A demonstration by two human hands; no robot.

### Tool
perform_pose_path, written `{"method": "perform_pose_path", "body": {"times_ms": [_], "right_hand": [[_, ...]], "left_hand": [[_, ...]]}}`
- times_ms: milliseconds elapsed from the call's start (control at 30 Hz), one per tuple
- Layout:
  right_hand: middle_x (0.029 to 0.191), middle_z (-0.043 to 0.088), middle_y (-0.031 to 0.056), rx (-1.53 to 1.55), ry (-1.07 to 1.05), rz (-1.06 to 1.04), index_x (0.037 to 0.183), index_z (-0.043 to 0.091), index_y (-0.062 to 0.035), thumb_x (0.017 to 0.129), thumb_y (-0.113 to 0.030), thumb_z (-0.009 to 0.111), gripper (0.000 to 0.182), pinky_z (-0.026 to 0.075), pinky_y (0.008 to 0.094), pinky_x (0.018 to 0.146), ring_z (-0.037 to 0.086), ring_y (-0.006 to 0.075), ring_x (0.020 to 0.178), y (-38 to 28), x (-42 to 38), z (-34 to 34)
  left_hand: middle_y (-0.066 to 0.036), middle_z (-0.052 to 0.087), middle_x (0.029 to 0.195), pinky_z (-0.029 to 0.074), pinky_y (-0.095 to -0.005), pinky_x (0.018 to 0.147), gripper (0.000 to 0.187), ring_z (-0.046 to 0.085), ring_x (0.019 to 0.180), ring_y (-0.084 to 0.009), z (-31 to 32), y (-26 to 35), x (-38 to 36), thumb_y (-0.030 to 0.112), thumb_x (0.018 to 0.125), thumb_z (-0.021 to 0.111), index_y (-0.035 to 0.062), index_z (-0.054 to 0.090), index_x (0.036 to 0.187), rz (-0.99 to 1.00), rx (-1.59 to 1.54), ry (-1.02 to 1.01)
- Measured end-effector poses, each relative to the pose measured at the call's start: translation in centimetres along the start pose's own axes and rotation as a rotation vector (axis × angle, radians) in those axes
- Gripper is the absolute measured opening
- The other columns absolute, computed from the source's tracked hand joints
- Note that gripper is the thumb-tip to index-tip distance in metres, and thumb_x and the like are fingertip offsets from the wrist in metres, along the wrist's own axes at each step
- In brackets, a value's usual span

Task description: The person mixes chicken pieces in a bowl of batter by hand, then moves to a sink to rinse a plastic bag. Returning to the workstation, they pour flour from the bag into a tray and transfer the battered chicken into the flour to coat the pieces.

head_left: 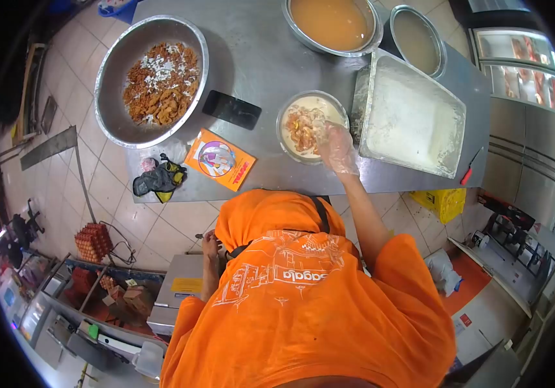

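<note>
Clear plastic gloves the right hand (338, 147), which reaches into the bowl (280, 139) at about 4 o'clock; whether its grip pinches any wet pieces (300, 132) I cannot tell. The left hand (210, 247) hangs off the table (251, 52), its grip unclear too. A quick pull could splash the phone (232, 110) at half past 9; pressing on the rim could tip the bowl. The pieces sit in creamy liquid. From there, a large basin (110, 84) towards 10 holds brown crumbly food, patched white; a round basin (373, 29) at 12, cloudy orange liquid; a rectangular tray (362, 123) at 3, white powder.
</note>
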State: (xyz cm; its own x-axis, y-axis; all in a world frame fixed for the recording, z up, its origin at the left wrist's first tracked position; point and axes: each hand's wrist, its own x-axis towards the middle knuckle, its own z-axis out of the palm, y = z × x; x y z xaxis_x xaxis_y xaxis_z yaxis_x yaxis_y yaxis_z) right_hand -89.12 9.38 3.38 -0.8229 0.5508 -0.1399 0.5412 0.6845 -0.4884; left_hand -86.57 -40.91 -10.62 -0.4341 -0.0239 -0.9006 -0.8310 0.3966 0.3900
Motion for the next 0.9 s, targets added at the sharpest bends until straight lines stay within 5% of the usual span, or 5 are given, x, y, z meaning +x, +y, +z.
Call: {"method": "perform_pose_path", "body": {"times_ms": [67,133,433,667,900], "right_hand": [[0.09,0.06,0.0285,-0.047,0.029,0.053,0.103,0.055,0.0062,0.072,-0.013,0.063,0.038,0.047,0.0463,0.082,0.059,0.0421,0.089,-0.6,0.2,0.4],[0.094,0.059,0.0277,-0.158,-0.158,0.092,0.114,0.052,0.0029,0.075,-0.014,0.063,0.044,0.045,0.0459,0.085,0.057,0.0412,0.094,-1.4,0.5,0.7],[0.099,0.058,0.0211,-0.117,-0.068,0.219,0.124,0.048,-0.0083,0.083,-0.009,0.054,0.041,0.046,0.0469,0.086,0.055,0.0377,0.099,-1.6,1.3,4.2],[0.093,0.06,0.0174,-0.15,0.017,0.096,0.106,0.058,-0.0084,0.085,-0.009,0.049,0.023,0.049,0.0451,0.08,0.06,0.0336,0.092,0.7,1.0,3.8],[0.085,0.061,0.0203,-0.163,0.036,-0.02,0.097,0.061,-0.0028,0.083,-0.004,0.048,0.02,0.049,0.0452,0.077,0.061,0.0357,0.087,1.9,1.4,2.2]], "left_hand": [[-0.009,0.064,0.093,0.048,-0.0254,0.066,0.034,0.061,0.08,-0.0144,-0.2,-0.5,0.1,0.025,0.093,0.053,-0.003,0.055,0.113,0.002,-0.007,0.022],[-0.005,0.063,0.086,0.046,-0.0283,0.06,0.029,0.06,0.071,-0.0147,-0.2,-0.5,0.0,0.029,0.093,0.048,0.008,0.053,0.113,0.035,0.047,0.0],[-0.005,0.063,0.092,0.049,-0.0292,0.063,0.032,0.061,0.076,-0.0163,-0.9,-1.4,2.0,0.03,0.093,0.05,0.009,0.052,0.116,0.037,-0.021,-0.052],[-0.006,0.062,0.096,0.051,-0.0316,0.067,0.035,0.062,0.081,-0.0181,-1.1,-2.2,3.4,0.033,0.092,0.052,0.009,0.052,0.118,0.158,0.082,-0.134],[-0.007,0.062,0.096,0.051,-0.0324,0.068,0.036,0.063,0.083,-0.0186,-2.9,-6.0,6.6,0.033,0.091,0.052,0.009,0.052,0.118,0.607,0.269,-0.246]]}}
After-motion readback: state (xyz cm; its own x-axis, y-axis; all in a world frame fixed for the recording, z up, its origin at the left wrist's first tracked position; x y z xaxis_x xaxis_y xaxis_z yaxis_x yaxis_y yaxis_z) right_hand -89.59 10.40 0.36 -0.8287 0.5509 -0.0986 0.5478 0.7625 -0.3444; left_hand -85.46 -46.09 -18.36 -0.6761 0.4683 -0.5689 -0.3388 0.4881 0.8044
